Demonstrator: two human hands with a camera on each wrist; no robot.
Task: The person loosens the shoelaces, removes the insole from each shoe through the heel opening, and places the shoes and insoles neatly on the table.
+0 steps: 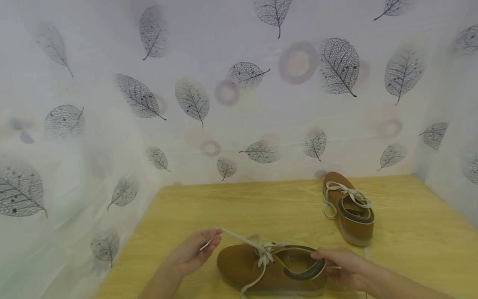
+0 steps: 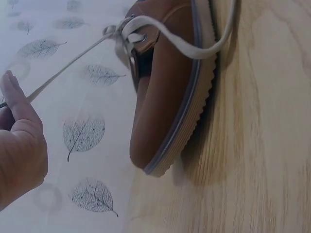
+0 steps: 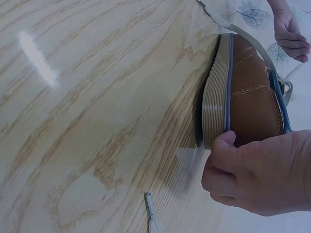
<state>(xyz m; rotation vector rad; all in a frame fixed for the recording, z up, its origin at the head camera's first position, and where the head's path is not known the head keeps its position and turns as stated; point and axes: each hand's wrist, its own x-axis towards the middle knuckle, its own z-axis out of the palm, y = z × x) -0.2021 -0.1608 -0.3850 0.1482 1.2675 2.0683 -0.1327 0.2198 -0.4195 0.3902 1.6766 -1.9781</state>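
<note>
A brown shoe (image 1: pixel 239 268) with a dark collar and a ridged pale sole (image 2: pixel 187 116) sits on the table, toe to the left. Its cream shoelace (image 1: pixel 240 237) is knotted over the tongue, one loose end trailing down the near side. My left hand (image 1: pixel 192 252), left of the toe, pinches the other end of that lace and holds it taut, slanting up from the knot. At the heel, my right hand (image 1: pixel 347 268) grips the shoe, thumb at the collar; in the right wrist view its curled fingers (image 3: pixel 221 182) are against the heel.
A matching brown shoe (image 1: pixel 354 228), its lace tied in a bow, stands farther back on the right of the wooden table (image 1: pixel 224 207). A lace end (image 3: pixel 149 206) lies on the wood near my right hand. Leaf-printed white sheeting (image 1: pixel 246 112) surrounds the back and sides.
</note>
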